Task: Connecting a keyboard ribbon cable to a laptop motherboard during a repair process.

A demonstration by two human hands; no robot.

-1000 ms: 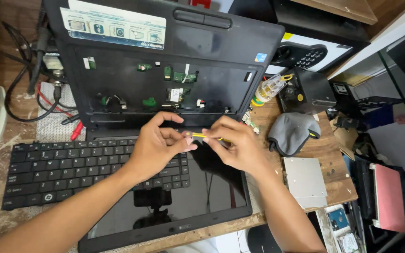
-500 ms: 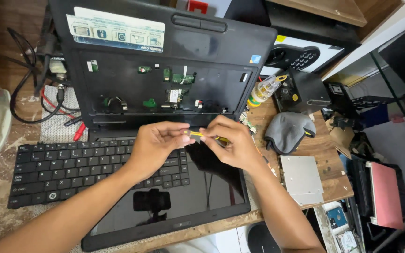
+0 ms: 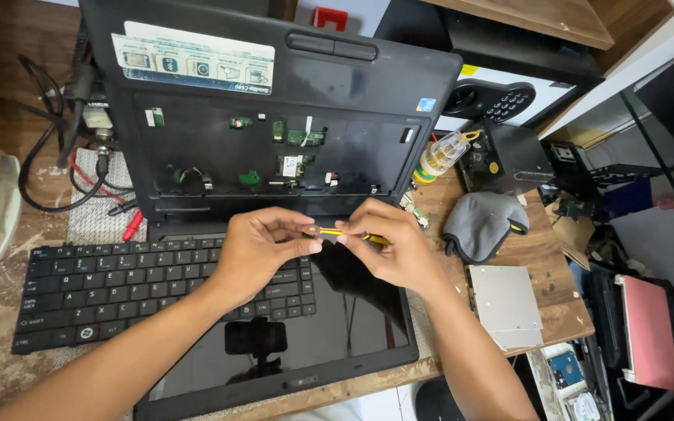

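Head view looks down on a stripped laptop lying open on a wooden desk. Its keyboard is already out and rests loose at the near left, partly over the dark screen; the bay where it sat shows bare green boards and connectors. So the opening-up looks done, and, as I judge it, whatever is to be done on the boards in the bay has not begun: no hand or tool is in there.

Both hands meet above the hinge, between bay and screen. The left hand has thumb and forefinger pinched on the left tip of a thin yellow screwdriver. The right hand is curled around the other end, fingers closed on the handle. The tool lies level between them, off the laptop, just over the near edge of the bay.

To the right lie a grey cloth, a silver drive nearer, and a small clear bottle farther off. Cables tangle at the far left.

Against the frames from a second and half a second ago, little differs: the hands hold the same pinch in the same spot, and only the view sits slightly differently over the desk.
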